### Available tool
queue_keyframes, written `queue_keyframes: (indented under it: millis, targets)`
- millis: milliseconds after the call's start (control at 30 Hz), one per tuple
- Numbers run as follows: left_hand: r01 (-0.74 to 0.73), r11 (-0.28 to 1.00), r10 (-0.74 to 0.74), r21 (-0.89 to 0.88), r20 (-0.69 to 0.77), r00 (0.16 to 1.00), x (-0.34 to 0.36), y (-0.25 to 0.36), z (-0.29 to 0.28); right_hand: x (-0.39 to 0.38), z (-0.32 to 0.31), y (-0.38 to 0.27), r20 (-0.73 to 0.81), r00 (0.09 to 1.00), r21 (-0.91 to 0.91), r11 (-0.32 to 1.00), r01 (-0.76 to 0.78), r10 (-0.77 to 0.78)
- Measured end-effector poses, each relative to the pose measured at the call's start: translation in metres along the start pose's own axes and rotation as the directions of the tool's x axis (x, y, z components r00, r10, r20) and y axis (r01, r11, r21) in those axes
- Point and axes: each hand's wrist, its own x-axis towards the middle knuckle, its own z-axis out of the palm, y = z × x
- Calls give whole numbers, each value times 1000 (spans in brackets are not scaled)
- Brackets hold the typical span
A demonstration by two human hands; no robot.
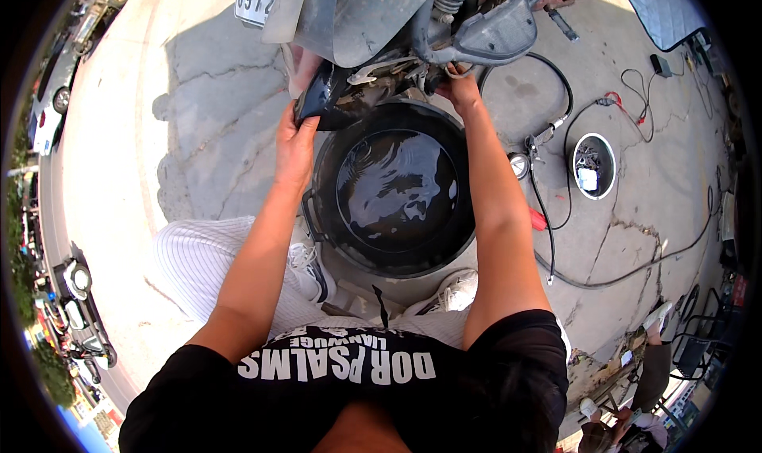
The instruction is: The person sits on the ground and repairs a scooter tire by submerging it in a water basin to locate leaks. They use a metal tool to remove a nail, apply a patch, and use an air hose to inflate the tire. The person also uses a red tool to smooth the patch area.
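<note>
My left hand (297,139) grips a shiny, wet-looking black inner tube (320,96), thumb on its near face and fingers behind. The tube hangs beside the rear of a motorbike (373,16), above the far rim of a round black basin (324,163). Rippled dark water (397,179) fills the basin's bottom. At the bike's underside, my right hand (460,88) is closed near the basin's far right edge. Its fingers are partly hidden by dark parts there, so what they hold cannot be made out.
Right of the basin lie a black air hose (571,96) with a round gauge (518,165) and a red-handled tool (538,219). A white-rimmed bucket (609,147) holds small metal parts. Cables cross the cracked concrete. Another person (647,381) sits at lower right; a scooter (79,318) stands left.
</note>
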Motion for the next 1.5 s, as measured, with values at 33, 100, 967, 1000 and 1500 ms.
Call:
queue_keyframes:
  millis: [33, 100, 967, 1000, 1500]
  targets:
    - [-17, 1000, 17, -3, -9, 1000, -2, 4, 5, -5, -1, 0, 25, 999, 83, 996, -24, 21]
    - [-3, 1000, 3, 8, 32, 999, -4, 17, 8, -10, -2, -1, 18, 999, 313, 949, 20, -27]
    - [392, 860, -383, 327, -95, 919, 26, -62, 10, 64, -19, 5, -32, 692, -887, 340, 313, -721]
    - [384, 887, -373, 258, -92, 923, 38, -63, 14, 60, -22, 9, -234, 868, -727, 672, 144, -439]
    - [543, 827, -454, -148, 394, 799, -34, -106, 6, -4, 3, -6, 44, 989, 374, 915, -148, 142]
